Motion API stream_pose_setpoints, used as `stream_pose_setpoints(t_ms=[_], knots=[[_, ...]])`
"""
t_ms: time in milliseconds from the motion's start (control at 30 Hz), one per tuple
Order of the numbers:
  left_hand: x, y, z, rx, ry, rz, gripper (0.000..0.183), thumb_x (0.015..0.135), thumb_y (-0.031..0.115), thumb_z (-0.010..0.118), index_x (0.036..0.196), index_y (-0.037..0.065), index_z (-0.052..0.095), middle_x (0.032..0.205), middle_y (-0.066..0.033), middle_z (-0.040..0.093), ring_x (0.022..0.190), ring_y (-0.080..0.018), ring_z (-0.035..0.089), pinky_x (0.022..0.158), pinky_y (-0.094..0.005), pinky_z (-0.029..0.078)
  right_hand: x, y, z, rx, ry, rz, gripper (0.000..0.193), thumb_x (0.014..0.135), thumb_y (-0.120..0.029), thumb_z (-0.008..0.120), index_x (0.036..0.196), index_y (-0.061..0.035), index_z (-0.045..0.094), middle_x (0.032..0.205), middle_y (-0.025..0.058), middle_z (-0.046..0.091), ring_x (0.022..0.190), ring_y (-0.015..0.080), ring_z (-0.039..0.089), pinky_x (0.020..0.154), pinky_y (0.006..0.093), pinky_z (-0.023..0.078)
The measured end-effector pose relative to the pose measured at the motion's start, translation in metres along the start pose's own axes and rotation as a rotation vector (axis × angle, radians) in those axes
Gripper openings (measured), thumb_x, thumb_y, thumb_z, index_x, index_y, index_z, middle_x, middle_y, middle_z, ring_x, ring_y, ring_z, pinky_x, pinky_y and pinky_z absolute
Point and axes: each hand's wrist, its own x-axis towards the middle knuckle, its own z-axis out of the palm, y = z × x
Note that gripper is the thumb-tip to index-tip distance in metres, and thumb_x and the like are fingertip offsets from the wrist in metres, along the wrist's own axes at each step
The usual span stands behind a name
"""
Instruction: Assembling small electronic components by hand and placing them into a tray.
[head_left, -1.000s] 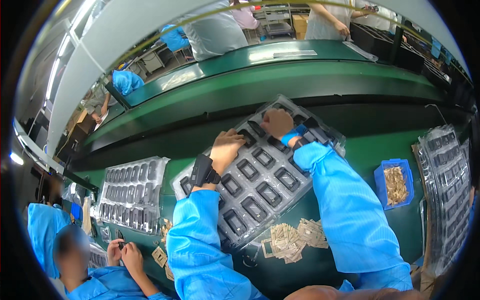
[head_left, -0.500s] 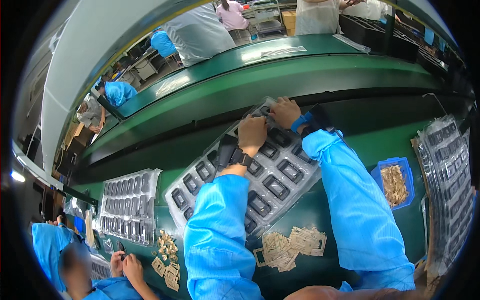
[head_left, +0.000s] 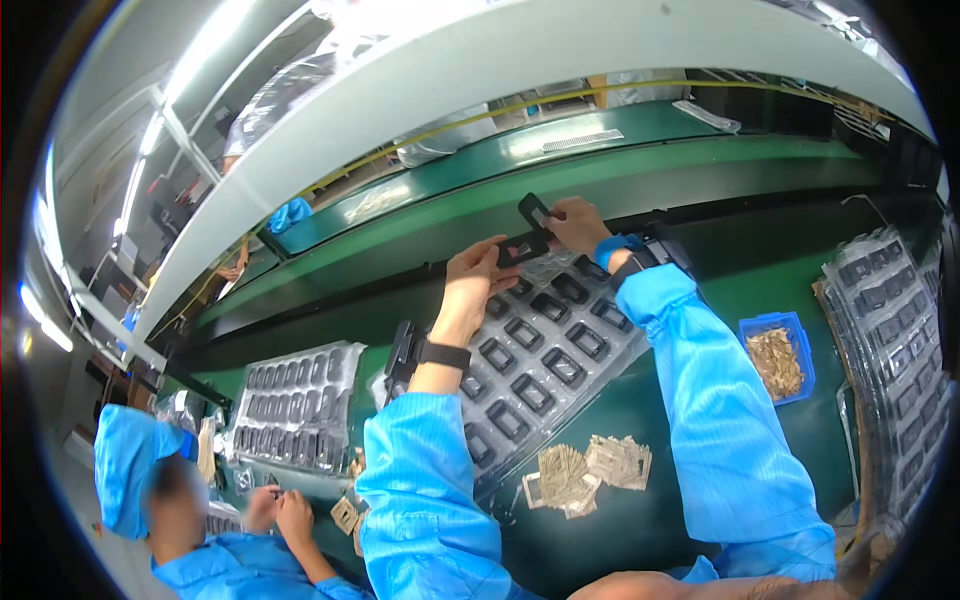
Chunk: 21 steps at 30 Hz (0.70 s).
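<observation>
My left hand (head_left: 470, 288) pinches a black rectangular frame part (head_left: 521, 249) with a window in its middle. A second black frame part (head_left: 534, 211), standing tilted up, is gripped in the fingers of my right hand (head_left: 577, 224). Both hands are above the far end of a clear plastic tray (head_left: 574, 402), and the two parts nearly meet there. Rows of similar black frames (head_left: 533, 393) sit in the tray's pockets. Which pockets at the far end are filled is partly hidden by my left hand and forearm.
Loose beige paper frames (head_left: 563, 480) lie in a pile on the near side of the green bench. A blue bin (head_left: 806, 360) at right holds beige scraps. Filled trays stand at far right (head_left: 895, 330) and left (head_left: 298, 405). At lower left a co-worker (head_left: 235, 545) handles something small.
Both hands have lifted off the tray's far end and now hold a black frame part each. The view has tilted upward, showing more of the overhead beam and lights.
</observation>
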Motion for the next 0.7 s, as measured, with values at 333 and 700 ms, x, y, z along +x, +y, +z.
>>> stream_pose_setpoints(t_ms=[333, 700], knots=[[-0.229, 0.022, 0.001, -0.054, -0.343, -0.171, 0.034, 0.104, 0.016, 0.053, 0.131, -0.004, 0.057, 0.114, -0.0165, 0.068, 0.094, -0.0260, 0.071, 0.082, -0.0329, 0.062, -0.240, -0.155, -0.151, -0.013, -0.408, 0.061, 0.023, 0.087, -0.010, 0.069, 0.104, 0.0047, 0.066, 0.078, 0.0147, 0.073, 0.067, 0.0200, 0.072, 0.061, 0.0326, 0.055], [-0.346, -0.073, 0.055, -0.149, -0.537, -0.585, 0.033, 0.103, 0.014, 0.054, 0.128, -0.007, 0.058, 0.109, -0.0146, 0.066, 0.101, -0.0199, 0.067, 0.084, -0.0332, 0.061, -0.424, -0.081, -0.203, 0.208, -0.571, 0.444, 0.019, 0.091, -0.008, 0.070, 0.107, 0.0017, 0.068, 0.073, 0.0072, 0.069, 0.062, 0.0087, 0.060, 0.056, 0.0275, 0.049]])
